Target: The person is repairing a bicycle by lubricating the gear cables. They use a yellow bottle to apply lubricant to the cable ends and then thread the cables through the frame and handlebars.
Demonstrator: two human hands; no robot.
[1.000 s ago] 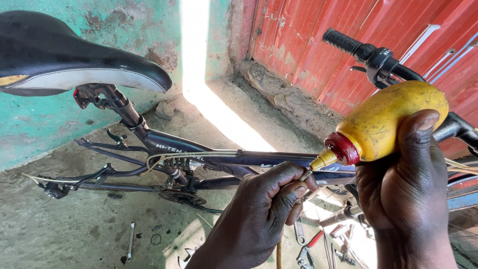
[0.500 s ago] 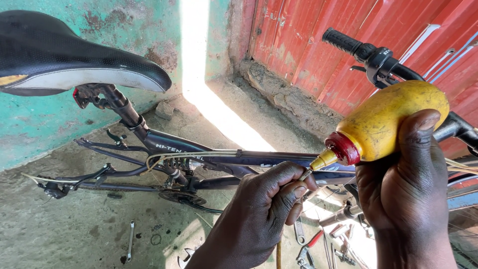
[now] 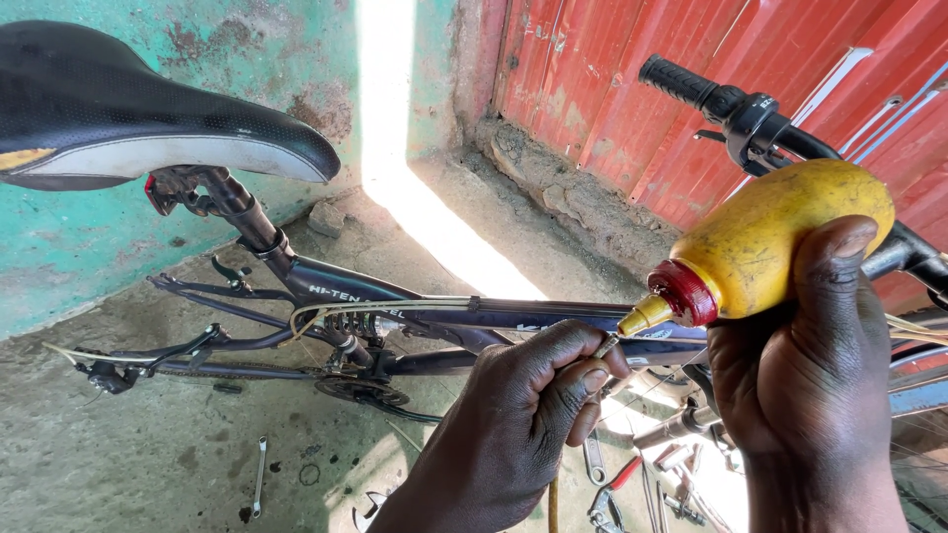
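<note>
A dark bicycle frame [image 3: 533, 318] stands in front of me, with its black saddle [image 3: 128, 118] at the upper left and a black handlebar grip [image 3: 681, 81] at the upper right. My right hand [image 3: 820, 385] grips a yellow squeeze bottle [image 3: 780, 237] with a red collar, tilted so its yellow nozzle [image 3: 642, 316] points down-left. My left hand [image 3: 533, 415] pinches the end of a thin cable housing [image 3: 604, 345] right at the nozzle tip, beside the top tube. The cable runs down behind my left hand.
A red corrugated metal door [image 3: 711, 49] and a green wall [image 3: 89, 247] close the back. Several tools lie on the concrete floor: a spanner [image 3: 259, 476] at lower left, pliers and wrenches [image 3: 632, 484] under the frame. A wheel rim [image 3: 918, 395] shows at right.
</note>
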